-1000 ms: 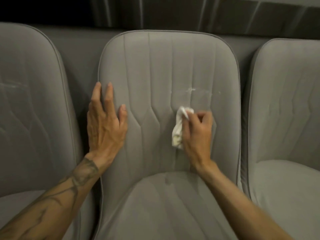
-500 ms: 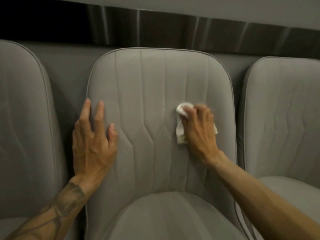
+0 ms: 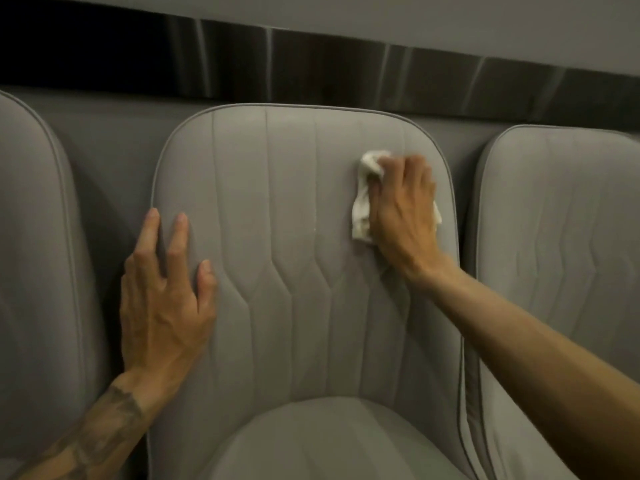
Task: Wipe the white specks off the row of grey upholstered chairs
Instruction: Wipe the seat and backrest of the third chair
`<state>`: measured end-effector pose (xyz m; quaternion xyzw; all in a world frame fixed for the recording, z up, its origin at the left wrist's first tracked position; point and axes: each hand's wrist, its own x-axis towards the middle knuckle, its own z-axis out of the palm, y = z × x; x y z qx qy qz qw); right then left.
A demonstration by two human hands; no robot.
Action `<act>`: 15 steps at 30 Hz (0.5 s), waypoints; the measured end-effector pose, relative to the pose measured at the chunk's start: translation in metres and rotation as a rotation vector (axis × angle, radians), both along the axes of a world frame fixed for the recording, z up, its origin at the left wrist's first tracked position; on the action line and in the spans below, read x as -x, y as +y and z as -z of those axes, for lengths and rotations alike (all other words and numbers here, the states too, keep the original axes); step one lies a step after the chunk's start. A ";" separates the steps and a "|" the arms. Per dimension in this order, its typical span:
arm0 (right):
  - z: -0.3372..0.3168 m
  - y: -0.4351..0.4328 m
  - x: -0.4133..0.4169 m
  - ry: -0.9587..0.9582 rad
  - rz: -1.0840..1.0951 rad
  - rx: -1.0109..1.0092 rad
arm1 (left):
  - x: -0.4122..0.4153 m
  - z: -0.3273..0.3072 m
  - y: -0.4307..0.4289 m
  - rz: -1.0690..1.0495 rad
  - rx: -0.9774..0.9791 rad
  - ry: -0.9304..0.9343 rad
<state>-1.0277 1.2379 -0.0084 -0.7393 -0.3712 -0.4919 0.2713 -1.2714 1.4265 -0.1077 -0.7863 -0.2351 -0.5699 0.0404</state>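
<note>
Left chair [image 3: 34, 271], 9 o'clock: cut by the frame edge.
Right chair [image 3: 571, 237], 3 o'clock: likewise cut.
Middle chair [image 3: 277, 202]: seat cushion cut off at 6 o'clock.
White cloth [image 3: 362, 209], 1 o'clock: mostly hidden under right hand [image 3: 405, 216]; fingertips [image 3: 412, 161] blurred.
Left forearm [image 3: 86, 438], 7 o'clock: cut off; tattoo [image 3: 114, 410] design unreadable.
Pale fleck [image 3: 314, 230], at the cloth's 9 o'clock: too small to identify.

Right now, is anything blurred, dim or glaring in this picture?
Head view: the right hand blurs at its fingertips, along with the top of the cloth; the left hand is sharp; the light is dim; pale streaks of glare cross the dark strip above the chair.
</note>
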 end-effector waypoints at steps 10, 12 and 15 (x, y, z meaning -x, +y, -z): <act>0.017 0.001 0.007 -0.114 -0.036 0.165 | -0.001 0.001 0.000 -0.005 -0.024 0.007; -0.014 0.013 -0.004 -0.056 0.027 -0.016 | 0.000 0.003 0.003 -0.007 -0.032 0.011; 0.007 0.018 0.006 -0.029 0.048 -0.083 | -0.001 0.003 0.005 0.000 -0.035 0.016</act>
